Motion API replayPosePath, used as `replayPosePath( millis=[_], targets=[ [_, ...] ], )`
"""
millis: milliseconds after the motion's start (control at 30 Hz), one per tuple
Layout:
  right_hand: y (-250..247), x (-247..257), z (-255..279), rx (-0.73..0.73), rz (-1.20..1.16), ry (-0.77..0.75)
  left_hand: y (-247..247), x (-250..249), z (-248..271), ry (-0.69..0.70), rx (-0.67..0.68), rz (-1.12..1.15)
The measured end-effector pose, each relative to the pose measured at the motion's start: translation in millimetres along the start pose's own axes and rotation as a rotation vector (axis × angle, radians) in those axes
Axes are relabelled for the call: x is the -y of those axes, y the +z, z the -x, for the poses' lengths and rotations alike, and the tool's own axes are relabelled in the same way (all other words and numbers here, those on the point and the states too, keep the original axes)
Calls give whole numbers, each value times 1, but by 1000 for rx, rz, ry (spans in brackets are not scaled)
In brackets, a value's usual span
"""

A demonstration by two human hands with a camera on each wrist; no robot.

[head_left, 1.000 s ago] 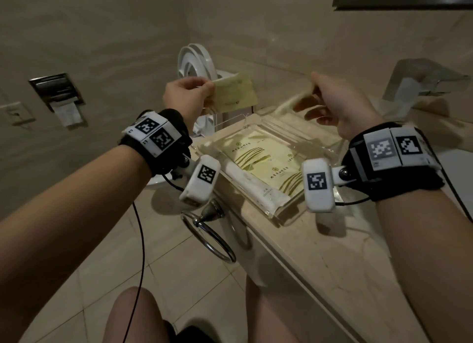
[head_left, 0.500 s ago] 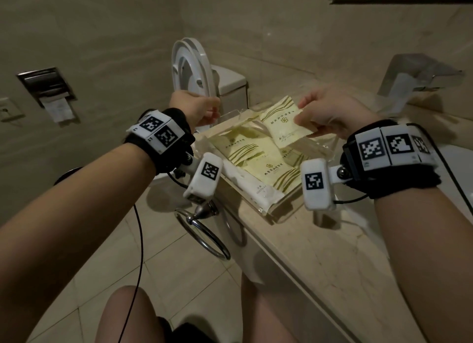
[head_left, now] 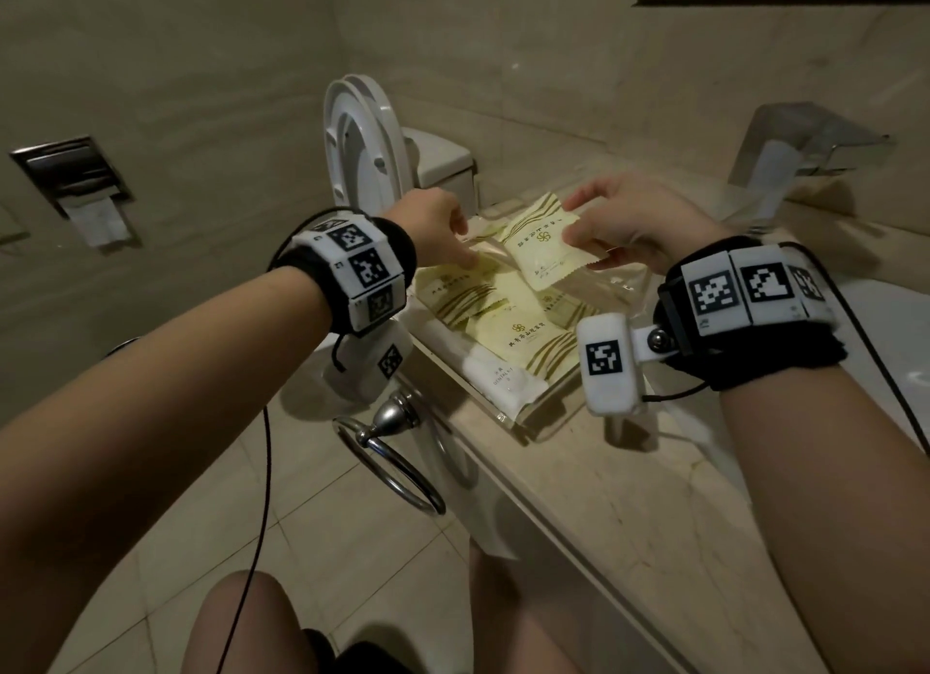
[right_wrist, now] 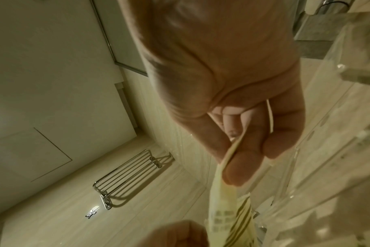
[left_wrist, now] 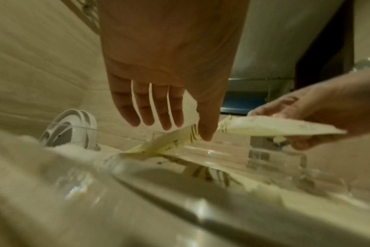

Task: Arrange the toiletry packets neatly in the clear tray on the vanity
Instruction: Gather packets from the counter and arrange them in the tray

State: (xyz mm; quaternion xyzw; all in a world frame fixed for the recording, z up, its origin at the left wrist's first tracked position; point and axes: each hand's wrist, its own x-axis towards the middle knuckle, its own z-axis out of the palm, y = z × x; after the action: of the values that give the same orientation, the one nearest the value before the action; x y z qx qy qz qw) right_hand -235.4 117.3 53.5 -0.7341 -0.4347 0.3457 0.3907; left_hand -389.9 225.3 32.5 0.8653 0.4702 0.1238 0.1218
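Note:
A clear tray (head_left: 509,416) sits on the marble vanity (head_left: 629,502) and holds several pale yellow packets (head_left: 523,336) plus a white dental kit packet (head_left: 499,379) along its near side. My right hand (head_left: 578,228) pinches one yellow packet (head_left: 543,248) by its edge just above the far end of the tray. In the right wrist view the thumb and fingers (right_wrist: 243,167) clamp that packet (right_wrist: 228,210). My left hand (head_left: 465,251) reaches into the tray's left side with straight fingers. Its thumb (left_wrist: 205,132) presses on a tilted packet (left_wrist: 171,142).
A toilet (head_left: 362,145) with its lid up stands just beyond the tray. A chrome towel ring (head_left: 390,454) hangs from the vanity's side below my left wrist. A tissue holder (head_left: 805,145) is on the wall at the right, a paper holder (head_left: 75,185) at the left.
Both hands came down from chest height to the tray. My left hand let go of the packet it held up and now touches one in the tray. My right hand still holds its packet.

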Motion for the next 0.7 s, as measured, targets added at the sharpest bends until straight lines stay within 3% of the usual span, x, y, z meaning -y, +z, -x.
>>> replayPosePath(
  millis=[100, 200, 333, 567, 700],
  targets=[
    [1, 1, 0, 3, -1, -4, -4, 1, -4, -5, 6, -133],
    [2, 2, 1, 8, 2, -10, -5, 6, -4, -12, 1, -127],
    [-1, 2, 1, -12, -7, -12, -12, 13, -5, -43, -78, 21],
    [-6, 6, 4, -28, -21, -20, -39, 19, -2, -134, -170, 506],
    [-11, 7, 6, -20, -1, -20, -48, 16, 1, -72, -139, 418]
  ],
)
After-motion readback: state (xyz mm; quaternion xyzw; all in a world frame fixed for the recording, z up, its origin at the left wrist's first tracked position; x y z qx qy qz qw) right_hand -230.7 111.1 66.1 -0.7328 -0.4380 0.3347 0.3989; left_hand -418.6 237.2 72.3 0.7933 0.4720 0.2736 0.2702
